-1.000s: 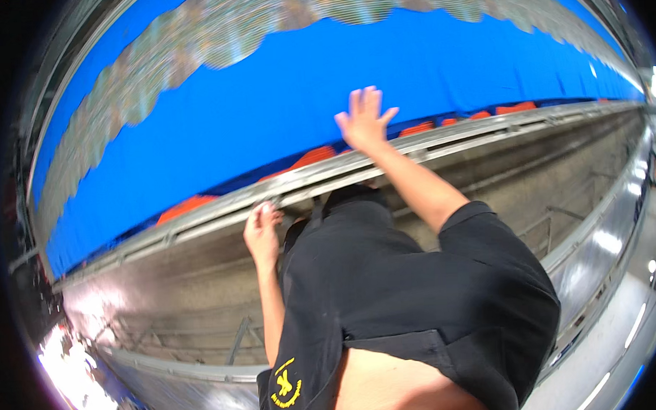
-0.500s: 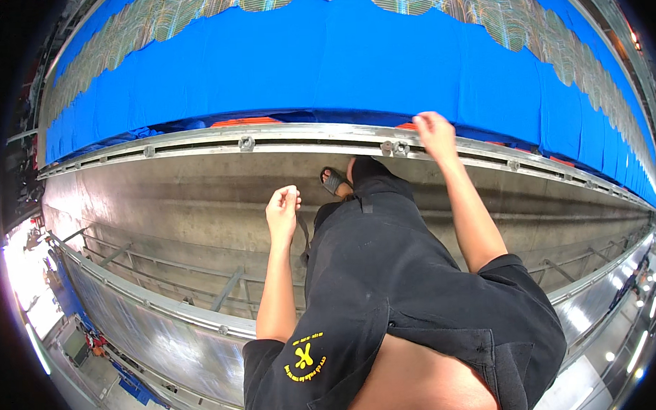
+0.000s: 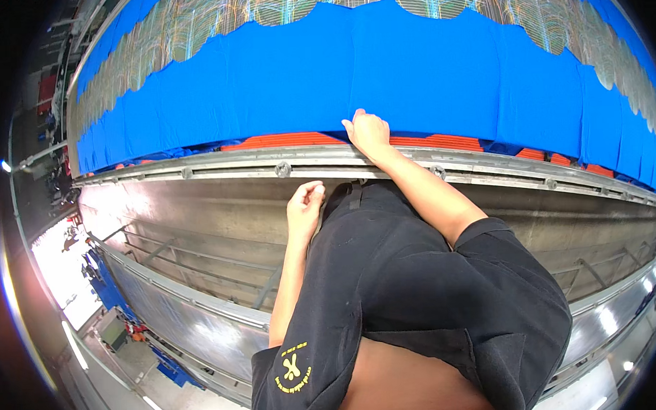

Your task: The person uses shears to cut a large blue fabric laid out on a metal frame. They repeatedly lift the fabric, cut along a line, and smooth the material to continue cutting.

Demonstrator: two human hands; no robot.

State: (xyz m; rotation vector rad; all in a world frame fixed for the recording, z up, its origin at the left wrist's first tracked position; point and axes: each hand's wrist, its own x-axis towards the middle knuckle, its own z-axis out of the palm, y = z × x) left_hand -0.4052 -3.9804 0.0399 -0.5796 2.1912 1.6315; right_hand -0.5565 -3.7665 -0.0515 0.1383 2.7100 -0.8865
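A wide layer of blue fabric [image 3: 288,83] lies along the table ahead of me, under a see-through sheet [image 3: 292,9] with fine coloured lines and a scalloped edge. My right hand [image 3: 369,135] is at the fabric's near edge, fingers curled and thumb pointing left. It covers the edge there, so any hold between its fingers is hidden. My left hand [image 3: 305,206] hangs below the table's metal rail, close to my body. Its thumb presses against bent fingers, and nothing sticks out of them. A red ridged surface [image 3: 290,141] shows beneath the fabric edge on both sides of my right hand.
A metal rail [image 3: 229,169] with round knobs runs along the table's near side. I stand in a narrow aisle with a concrete floor [image 3: 198,217]. Behind me is another long table with a shiny film-like top [image 3: 195,332] and a metal frame.
My right hand has moved left along the fabric's near edge. My view has shifted, and more of the red surface shows under the fabric. The left hand stays bent near my body.
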